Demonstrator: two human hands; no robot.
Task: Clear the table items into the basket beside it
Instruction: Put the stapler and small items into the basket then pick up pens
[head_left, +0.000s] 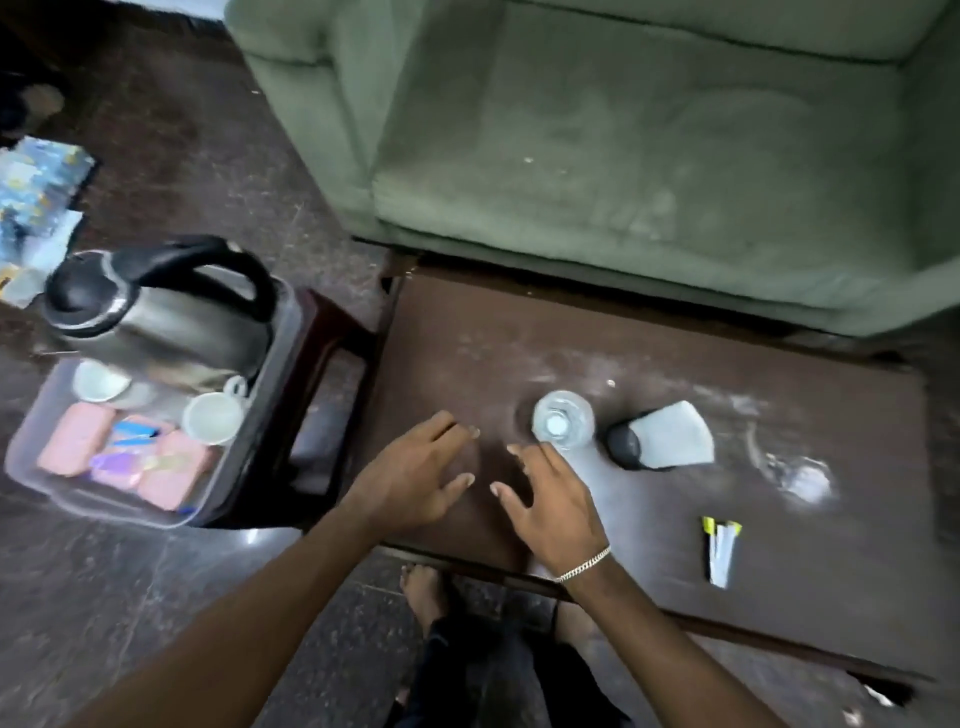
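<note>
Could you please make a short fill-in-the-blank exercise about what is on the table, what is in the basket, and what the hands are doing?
1. The steel kettle lies inside the clear ____, beside two white cups.
2. The glass stands on the table just beyond the fingertips of the ____ hand.
3. Both hands hover over the table and hold ____.
4. The bracelet is on the ____ wrist.

Missing words: basket; right; nothing; right
</note>
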